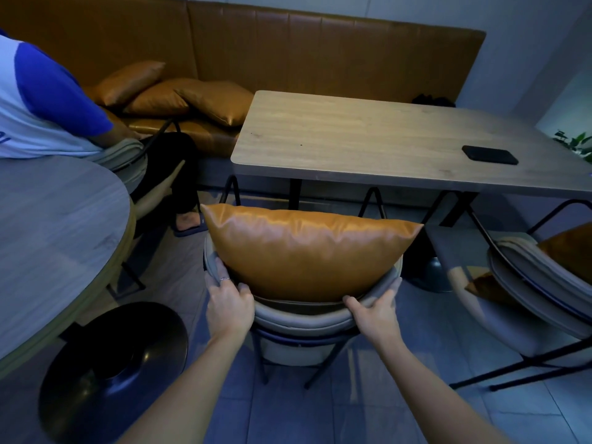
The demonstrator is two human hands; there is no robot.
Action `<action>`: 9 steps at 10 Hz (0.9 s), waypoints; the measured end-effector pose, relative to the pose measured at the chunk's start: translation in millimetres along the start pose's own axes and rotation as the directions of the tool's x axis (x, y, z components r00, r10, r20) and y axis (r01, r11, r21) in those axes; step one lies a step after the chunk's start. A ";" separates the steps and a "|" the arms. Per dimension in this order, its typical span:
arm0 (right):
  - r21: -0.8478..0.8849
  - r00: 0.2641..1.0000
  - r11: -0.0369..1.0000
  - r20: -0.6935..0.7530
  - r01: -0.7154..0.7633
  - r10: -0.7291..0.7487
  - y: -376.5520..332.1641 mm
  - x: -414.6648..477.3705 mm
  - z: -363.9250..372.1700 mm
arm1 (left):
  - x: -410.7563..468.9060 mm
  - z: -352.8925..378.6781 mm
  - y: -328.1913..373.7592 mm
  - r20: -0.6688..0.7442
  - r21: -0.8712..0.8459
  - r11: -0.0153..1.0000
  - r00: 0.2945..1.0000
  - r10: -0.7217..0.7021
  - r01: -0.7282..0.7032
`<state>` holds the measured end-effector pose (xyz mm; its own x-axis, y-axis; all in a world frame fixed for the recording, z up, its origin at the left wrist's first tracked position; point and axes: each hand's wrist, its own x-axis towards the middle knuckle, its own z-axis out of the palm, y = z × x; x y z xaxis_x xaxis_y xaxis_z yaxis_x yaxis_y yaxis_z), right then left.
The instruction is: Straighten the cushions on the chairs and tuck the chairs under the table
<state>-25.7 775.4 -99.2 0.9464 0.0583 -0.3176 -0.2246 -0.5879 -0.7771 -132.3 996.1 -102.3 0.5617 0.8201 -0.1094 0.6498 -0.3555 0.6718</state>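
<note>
Gripping of chair (301,318) backrest by both hands noted.
Left hand (228,304) and right hand (374,310) fingers are curled over rim; cushion (307,251) is propped upright.

glossy leather cushion (307,251), matt wood-grain table (352,139)

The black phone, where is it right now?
In the head view, the black phone lies flat on the rectangular wooden table, near its front right edge, just left of the green plant.
</note>
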 end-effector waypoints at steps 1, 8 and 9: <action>-0.099 1.000 0.995 0.001 0.011 -0.011 -1.7 -4.1 1.8 | 2.2 -2.1 -4.8 0.021 0.026 1.000 1.000 0.013 -0.013; -0.666 0.977 0.728 0.210 0.161 -0.024 -107.1 -47.7 -70.0 | -25.2 -80.0 83.2 0.025 0.408 0.855 0.940 0.339 -0.319; -0.663 0.974 0.722 0.214 0.197 -0.069 -153.3 -55.7 -104.4 | -31.4 -108.3 128.4 0.032 0.441 0.782 0.879 0.476 -0.440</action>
